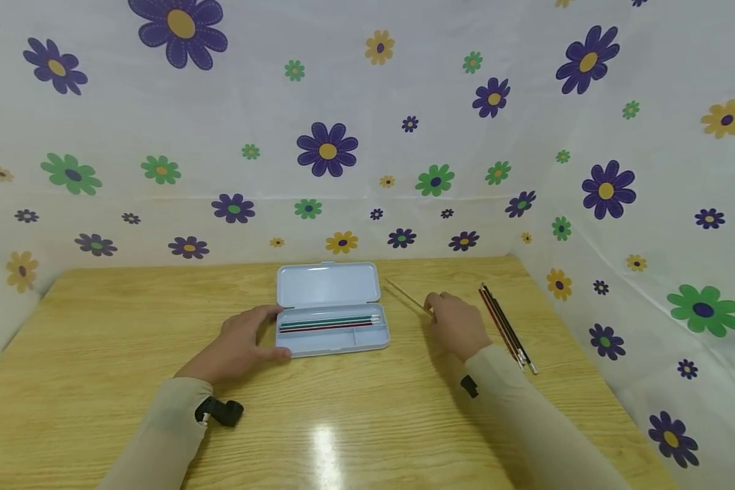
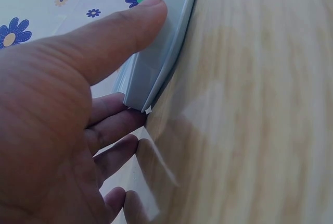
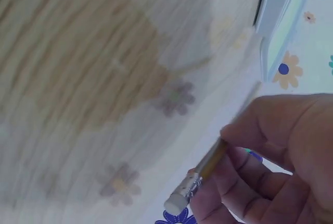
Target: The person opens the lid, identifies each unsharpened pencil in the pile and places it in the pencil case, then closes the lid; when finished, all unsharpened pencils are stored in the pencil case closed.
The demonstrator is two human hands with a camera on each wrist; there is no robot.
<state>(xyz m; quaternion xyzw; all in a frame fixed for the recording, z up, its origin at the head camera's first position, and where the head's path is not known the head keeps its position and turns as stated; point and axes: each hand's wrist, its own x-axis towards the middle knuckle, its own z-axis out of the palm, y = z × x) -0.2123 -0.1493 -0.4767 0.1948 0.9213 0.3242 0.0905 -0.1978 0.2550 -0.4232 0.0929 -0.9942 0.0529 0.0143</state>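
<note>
A light blue pencil case (image 1: 324, 346) lies with its lid (image 1: 328, 286) tipped back, away from me. Green and red pencils (image 1: 327, 323) lie side by side in its long rear compartment, their white erasers to the right. At the case's left end, my left hand (image 1: 239, 344) holds it, thumb at the near corner and fingers at the far one. The left wrist view shows the thumb (image 2: 125, 34) against the case wall. My right hand (image 1: 459, 325) pinches a yellow-brown pencil (image 3: 210, 161) between thumb and fingers near its white eraser; the other end points toward the lid.
Right of my right hand, several dark and reddish pencils (image 1: 507, 327) lie in a loose bundle on the wooden table (image 1: 355, 401). A white flowered cloth (image 1: 251, 102) stands along the table's back and right side.
</note>
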